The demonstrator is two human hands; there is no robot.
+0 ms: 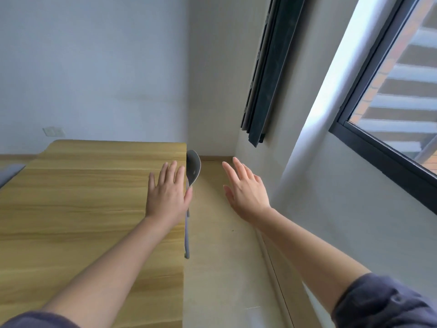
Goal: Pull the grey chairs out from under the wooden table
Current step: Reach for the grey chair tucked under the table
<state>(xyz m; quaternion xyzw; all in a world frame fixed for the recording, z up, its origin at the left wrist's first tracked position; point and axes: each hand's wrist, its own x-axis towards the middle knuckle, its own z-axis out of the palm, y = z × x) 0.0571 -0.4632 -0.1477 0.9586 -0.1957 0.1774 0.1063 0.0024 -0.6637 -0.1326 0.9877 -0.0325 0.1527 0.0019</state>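
Note:
The wooden table point(82, 197) fills the left half of the view, its right edge running down the middle. A grey chair point(194, 168) is tucked under that right edge; only its curved backrest and a thin grey leg point(187, 235) show past the tabletop. My left hand point(166, 192) hovers flat over the table's right edge, fingers spread, its thumb just below the backrest; contact cannot be told. My right hand point(246, 188) is raised over the floor strip to the right of the chair, fingers apart, holding nothing. A second grey chair point(9, 172) peeks out at the far left edge.
A narrow strip of beige floor point(220, 256) runs between the table and the white wall point(331, 221) on the right. A dark curtain point(272, 74) hangs above, and a dark-framed window point(390, 114) is at the right. A wall socket point(54, 131) sits behind the table.

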